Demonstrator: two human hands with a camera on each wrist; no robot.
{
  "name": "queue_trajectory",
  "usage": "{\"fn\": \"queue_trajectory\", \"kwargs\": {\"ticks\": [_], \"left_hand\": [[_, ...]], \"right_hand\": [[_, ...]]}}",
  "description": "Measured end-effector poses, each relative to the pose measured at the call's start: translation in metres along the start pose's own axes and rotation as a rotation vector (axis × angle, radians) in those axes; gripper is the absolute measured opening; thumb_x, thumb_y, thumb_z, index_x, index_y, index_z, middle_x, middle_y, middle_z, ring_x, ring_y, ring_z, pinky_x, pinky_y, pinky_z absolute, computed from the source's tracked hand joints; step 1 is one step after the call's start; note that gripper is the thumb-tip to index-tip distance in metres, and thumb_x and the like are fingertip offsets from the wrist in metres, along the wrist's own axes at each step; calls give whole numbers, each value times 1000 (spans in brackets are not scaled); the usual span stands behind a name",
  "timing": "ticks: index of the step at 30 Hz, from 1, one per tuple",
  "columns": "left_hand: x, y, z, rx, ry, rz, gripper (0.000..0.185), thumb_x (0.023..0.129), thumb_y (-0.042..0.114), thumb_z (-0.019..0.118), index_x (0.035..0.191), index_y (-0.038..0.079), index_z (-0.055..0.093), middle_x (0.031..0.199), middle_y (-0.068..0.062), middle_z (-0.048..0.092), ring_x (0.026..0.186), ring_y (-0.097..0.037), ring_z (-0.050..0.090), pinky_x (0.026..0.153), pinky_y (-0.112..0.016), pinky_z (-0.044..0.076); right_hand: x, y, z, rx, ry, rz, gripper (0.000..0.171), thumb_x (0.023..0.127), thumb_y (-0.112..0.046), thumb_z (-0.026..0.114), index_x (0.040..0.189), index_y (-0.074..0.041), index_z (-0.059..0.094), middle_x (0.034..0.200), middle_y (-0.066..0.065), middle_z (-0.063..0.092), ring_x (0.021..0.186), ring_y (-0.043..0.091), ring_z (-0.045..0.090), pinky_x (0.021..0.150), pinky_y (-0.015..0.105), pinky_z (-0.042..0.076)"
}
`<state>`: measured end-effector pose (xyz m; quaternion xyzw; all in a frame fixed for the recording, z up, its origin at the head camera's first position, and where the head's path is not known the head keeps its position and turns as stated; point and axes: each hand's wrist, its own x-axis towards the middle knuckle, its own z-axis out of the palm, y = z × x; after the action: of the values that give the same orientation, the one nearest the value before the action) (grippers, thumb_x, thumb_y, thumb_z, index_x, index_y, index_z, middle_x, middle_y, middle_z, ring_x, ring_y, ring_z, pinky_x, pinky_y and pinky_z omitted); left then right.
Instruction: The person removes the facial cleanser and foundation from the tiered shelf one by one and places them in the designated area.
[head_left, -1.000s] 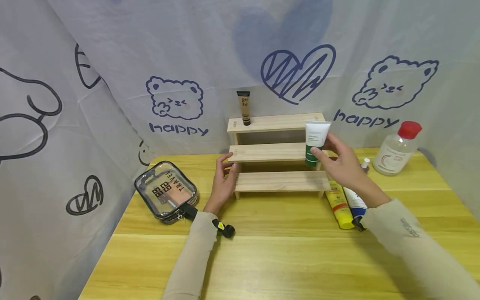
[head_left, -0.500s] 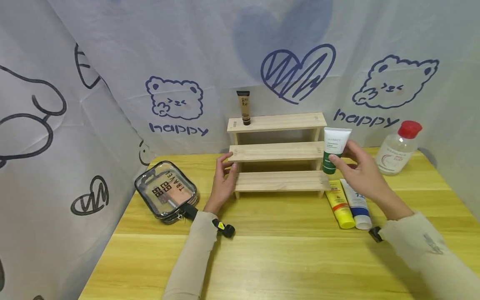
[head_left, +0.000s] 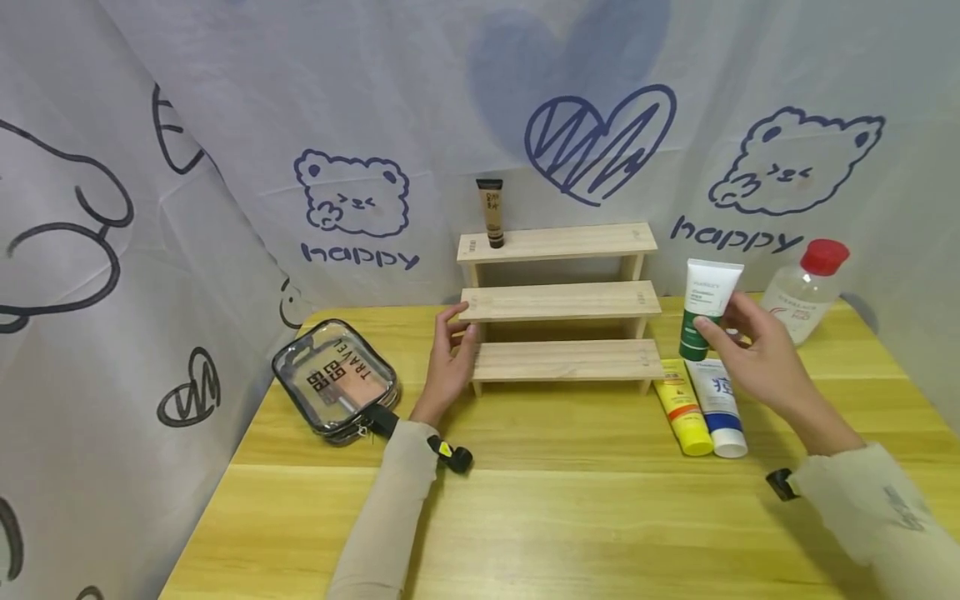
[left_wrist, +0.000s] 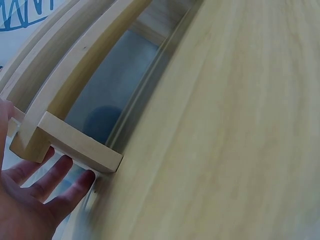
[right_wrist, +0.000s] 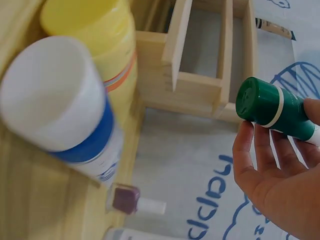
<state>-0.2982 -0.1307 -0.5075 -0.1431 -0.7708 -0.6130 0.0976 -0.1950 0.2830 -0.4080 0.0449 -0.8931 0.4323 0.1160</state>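
Note:
A white squeeze tube with a green lower end and cap [head_left: 707, 304] is upright in my right hand [head_left: 765, 358], pinched between thumb and fingers. It is above the table, right of the three-step wooden display rack [head_left: 566, 360]; its green cap [right_wrist: 257, 100] faces the right wrist camera. My left hand [head_left: 448, 367] touches the rack's left end. In the left wrist view, the loosely extended fingers [left_wrist: 62, 197] lie beside the rack's leg [left_wrist: 82, 142]. On the top step, at the left, a small beige tube with black ends [head_left: 492, 212] stands upright.
A yellow tube [head_left: 684, 410] and a white-and-blue tube [head_left: 722, 412] lie at the rack's right front. Behind my right hand stands a clear bottle with a red cap [head_left: 823, 257]. A small purple bottle [right_wrist: 126, 199] is nearby. A transparent travel pouch [head_left: 335, 379] lies left.
My right hand has carried the white-and-green tube rightward and slightly down, away from the rack's right end. My left hand has stayed at the rack's left end.

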Motion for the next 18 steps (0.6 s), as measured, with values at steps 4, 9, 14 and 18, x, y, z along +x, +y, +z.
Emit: {"fn": "queue_trajectory", "kwargs": {"ticks": [4, 9, 14, 18], "left_hand": [[-1, 0, 0, 0, -6, -4, 45, 118, 28, 51, 161, 24, 40, 146, -25, 59, 132, -46, 63, 108, -55, 53], [0, 1, 0, 3, 3, -4, 45, 117, 27, 52, 161, 24, 41, 145, -25, 59, 131, -45, 63, 108, -54, 53], [0, 2, 1, -2, 10, -1, 44, 117, 27, 52, 160, 23, 41, 145, -25, 60, 132, -45, 62, 108, -56, 52], [0, 3, 1, -2, 9, -4, 44, 117, 26, 52, 160, 23, 42, 145, -26, 59, 132, -45, 62, 109, -57, 52]], "right_hand": [[-6, 11, -3, -26, 19, 32, 55, 116, -36, 55, 161, -6, 46, 151, 23, 59, 133, 41, 57, 97, 23, 45], [-13, 22, -5, -37, 34, 73, 55, 115, -36, 56, 159, -5, 48, 149, 23, 60, 131, 39, 56, 107, 39, 52], [-19, 30, -5, -23, 16, 109, 59, 115, -37, 55, 161, -1, 44, 153, 30, 55, 138, 51, 51, 114, 75, 44], [-23, 37, -4, -24, -4, 131, 61, 116, -39, 54, 160, 1, 44, 151, 33, 54, 140, 56, 48, 114, 79, 41]]}}
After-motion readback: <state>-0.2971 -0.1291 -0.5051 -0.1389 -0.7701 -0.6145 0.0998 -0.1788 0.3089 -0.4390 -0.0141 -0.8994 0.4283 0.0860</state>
